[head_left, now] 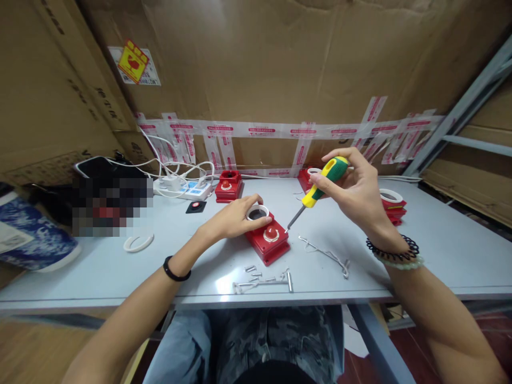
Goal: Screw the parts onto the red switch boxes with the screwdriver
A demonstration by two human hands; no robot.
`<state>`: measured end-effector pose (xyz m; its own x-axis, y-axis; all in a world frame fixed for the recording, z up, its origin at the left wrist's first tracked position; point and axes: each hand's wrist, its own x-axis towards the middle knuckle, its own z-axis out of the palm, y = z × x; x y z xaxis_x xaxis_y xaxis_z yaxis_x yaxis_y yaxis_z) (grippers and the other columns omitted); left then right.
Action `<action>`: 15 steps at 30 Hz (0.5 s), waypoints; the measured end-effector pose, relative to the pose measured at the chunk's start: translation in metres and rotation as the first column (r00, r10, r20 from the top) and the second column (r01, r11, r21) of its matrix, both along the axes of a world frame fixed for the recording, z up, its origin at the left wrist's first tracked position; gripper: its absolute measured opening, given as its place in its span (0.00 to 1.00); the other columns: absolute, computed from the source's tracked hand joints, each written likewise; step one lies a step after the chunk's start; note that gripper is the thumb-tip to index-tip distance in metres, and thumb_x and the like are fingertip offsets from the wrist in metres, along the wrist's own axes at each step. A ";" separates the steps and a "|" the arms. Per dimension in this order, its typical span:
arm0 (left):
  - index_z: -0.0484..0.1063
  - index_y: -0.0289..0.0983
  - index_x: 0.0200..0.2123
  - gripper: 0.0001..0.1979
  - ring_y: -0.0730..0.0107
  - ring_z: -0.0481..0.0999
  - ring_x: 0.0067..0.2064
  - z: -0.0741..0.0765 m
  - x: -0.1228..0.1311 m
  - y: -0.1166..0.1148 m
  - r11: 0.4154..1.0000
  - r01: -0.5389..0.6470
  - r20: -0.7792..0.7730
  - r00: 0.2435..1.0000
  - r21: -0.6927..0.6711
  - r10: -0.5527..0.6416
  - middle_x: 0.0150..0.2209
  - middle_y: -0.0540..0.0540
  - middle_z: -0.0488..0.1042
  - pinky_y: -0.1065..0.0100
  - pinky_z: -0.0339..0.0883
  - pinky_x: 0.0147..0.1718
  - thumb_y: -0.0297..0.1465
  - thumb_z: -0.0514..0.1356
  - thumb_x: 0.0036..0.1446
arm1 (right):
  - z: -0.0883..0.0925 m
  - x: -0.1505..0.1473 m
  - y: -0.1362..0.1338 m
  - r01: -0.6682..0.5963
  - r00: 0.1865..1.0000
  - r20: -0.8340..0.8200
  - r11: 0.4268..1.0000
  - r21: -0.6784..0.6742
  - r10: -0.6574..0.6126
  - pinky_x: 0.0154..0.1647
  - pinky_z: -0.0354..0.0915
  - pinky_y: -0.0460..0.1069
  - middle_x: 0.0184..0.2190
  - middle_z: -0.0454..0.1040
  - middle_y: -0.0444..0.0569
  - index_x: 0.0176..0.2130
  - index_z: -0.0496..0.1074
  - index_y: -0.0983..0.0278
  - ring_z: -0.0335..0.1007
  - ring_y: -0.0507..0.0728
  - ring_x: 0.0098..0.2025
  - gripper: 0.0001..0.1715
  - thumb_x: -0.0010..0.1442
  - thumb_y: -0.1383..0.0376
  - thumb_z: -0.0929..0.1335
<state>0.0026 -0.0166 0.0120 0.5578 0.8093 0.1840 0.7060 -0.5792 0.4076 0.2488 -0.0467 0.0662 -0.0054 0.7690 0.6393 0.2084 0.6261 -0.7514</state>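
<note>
My left hand (244,216) grips a red box (267,248) on the table, its fingers around the white ring (258,213) at the box's far end. A red dome (271,232) sits on the near part of the box. In my right hand (352,184) is a screwdriver (320,186) with a yellow and green handle, its shaft slanting down to the box's right corner. A small silvery piece shows at the tip; whether it is a screw I cannot tell. Several silver screws (256,274) lie in front of the box, beside a T-shaped metal rod (272,282).
Another metal rod with a whitish strand (326,252) lies to the right. Further red boxes stand behind (229,188) and at right (394,205). A power strip (192,190) with white cables, a loose white ring (138,243) and a blue-white tub (40,234) are on the left.
</note>
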 end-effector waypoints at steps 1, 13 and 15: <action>0.64 0.39 0.46 0.27 0.55 0.74 0.41 0.000 0.000 0.000 1.000 -0.001 0.001 1.000 -0.001 0.001 0.43 0.41 0.74 0.59 0.66 0.38 0.55 0.51 0.59 | 0.000 0.000 0.000 0.004 1.000 0.002 1.000 0.003 -0.004 0.22 0.75 0.48 0.28 0.67 0.41 0.39 0.67 0.59 0.73 0.53 0.28 0.23 0.47 0.59 0.77; 0.63 0.38 0.47 0.26 0.54 0.73 0.43 -0.002 0.001 0.001 1.000 -0.001 -0.009 1.000 0.012 0.001 0.44 0.40 0.73 0.56 0.66 0.42 0.55 0.51 0.59 | -0.009 -0.003 0.004 0.021 0.994 0.104 0.998 0.063 -0.027 0.25 0.71 0.46 0.30 0.69 0.42 0.40 0.69 0.61 0.69 0.50 0.28 0.22 0.47 0.60 0.77; 0.63 0.38 0.46 0.26 0.54 0.72 0.45 -0.003 0.002 0.001 0.999 0.009 -0.004 1.000 0.033 -0.008 0.46 0.40 0.71 0.55 0.65 0.45 0.54 0.51 0.60 | -0.008 -0.004 0.002 0.024 0.992 0.118 0.997 0.080 -0.033 0.25 0.69 0.45 0.30 0.68 0.41 0.40 0.69 0.61 0.67 0.49 0.28 0.21 0.48 0.60 0.76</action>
<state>0.0046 -0.0155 0.0088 0.5654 0.7981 0.2085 0.7024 -0.5983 0.3856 0.2449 -0.0452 0.0578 -0.0638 0.7177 0.6934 0.3120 0.6743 -0.6693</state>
